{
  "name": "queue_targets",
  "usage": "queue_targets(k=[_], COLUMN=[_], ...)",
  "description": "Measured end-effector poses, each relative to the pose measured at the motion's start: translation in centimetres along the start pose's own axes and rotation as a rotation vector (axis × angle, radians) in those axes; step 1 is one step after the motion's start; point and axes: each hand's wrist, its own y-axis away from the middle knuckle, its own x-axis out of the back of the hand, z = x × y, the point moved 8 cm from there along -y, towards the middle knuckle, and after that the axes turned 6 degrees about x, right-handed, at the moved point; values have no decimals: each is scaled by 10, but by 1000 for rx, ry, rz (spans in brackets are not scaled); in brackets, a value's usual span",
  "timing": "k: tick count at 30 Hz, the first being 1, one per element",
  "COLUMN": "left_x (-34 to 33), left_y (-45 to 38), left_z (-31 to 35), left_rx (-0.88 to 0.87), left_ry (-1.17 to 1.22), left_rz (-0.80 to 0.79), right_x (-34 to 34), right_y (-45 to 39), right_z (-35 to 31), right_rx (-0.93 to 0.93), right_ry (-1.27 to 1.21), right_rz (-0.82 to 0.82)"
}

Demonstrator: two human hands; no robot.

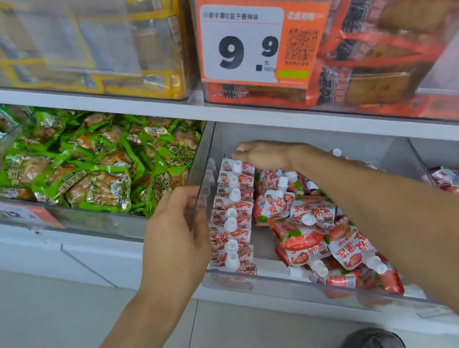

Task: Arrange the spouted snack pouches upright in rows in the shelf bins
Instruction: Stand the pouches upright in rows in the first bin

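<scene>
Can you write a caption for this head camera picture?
Two hands line up strawberry pouches in a clear shelf bin.
</scene>
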Motion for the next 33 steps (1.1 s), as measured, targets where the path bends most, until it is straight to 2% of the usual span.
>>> queue_targets(k=[4, 9, 13, 15, 18, 19, 20, 23, 26, 30, 33], left_x=[-1, 0, 3, 4, 6, 7, 7, 7, 6, 6, 7], left_y=[1, -2, -5, -5, -6, -7, -9, -10, -10, -8, -8], left_z=[1, 0, 2, 5, 8, 8, 7, 7, 7, 8, 7], left_rx=[0, 6, 23, 18, 26, 34, 42, 53, 70, 73, 58], left_ry=[1, 20, 37, 21, 4, 1, 0, -12, 1, 19, 24], left_rz=[3, -6, -23, -36, -55, -62, -69, -76, -56, -57, -79], right_x=[-7, -14, -9, 4, 25, 26, 23, -1, -8, -5, 3], right_y=[-6, 1, 15, 24, 45, 55, 65, 87, 94, 104, 117], right_z=[-3, -8, -14, -23, -26, -22, -19, -8, -4, -4, -5], right_rx=[13, -33, -13, 90, 245, 262, 265, 234, 256, 244, 257], right_ry=[-87, -97, 13, 136, 325, 368, 384, 514, 643, 530, 299], right_rz=[-6, -135, -125, 33, 386, 439, 437, 205, 171, 135, 129])
